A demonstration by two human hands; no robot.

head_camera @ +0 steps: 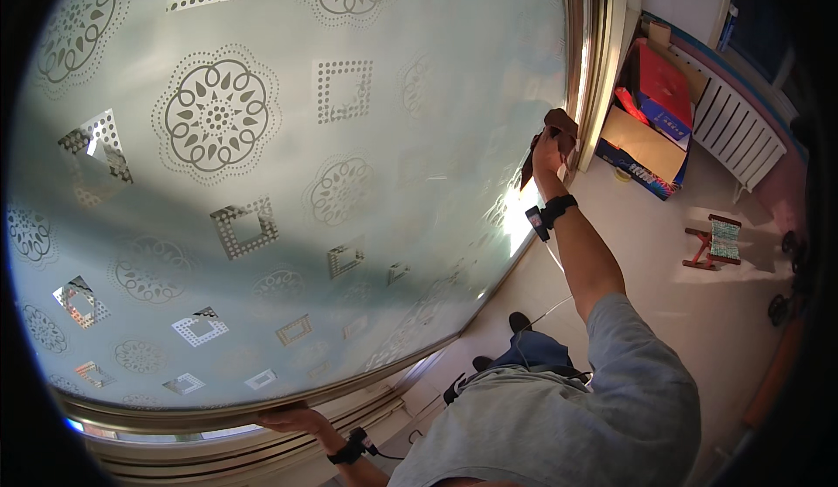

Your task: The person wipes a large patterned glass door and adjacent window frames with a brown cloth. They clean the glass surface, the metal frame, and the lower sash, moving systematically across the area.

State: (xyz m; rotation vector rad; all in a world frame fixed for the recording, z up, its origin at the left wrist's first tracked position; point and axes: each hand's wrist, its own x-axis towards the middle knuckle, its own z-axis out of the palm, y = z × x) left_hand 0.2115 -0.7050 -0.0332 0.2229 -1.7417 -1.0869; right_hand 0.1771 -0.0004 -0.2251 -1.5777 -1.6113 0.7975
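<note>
A large frosted glass door panel (pixel 275 160) with flower and square patterns fills the left and middle of the view. My right hand (pixel 550 150) grips a dark brown cloth (pixel 560 124) against the glass close to its metal frame (pixel 579 42), at the upper right. Bright light reflects on the glass just below that hand. At the bottom left, my left hand (pixel 294 418) rests against the panel's other frame edge (pixel 196 419); its fingers are partly hidden, so any grip there is unclear. Both wrists wear black straps with small devices and cables.
An open cardboard box (pixel 645 146) with red and blue packaging stands on the floor beside a white radiator (pixel 740 127). A tape roll (pixel 622 174) lies next to the box. A small folding stool (pixel 723 238) stands farther right. Door tracks (pixel 262 464) run along the bottom left.
</note>
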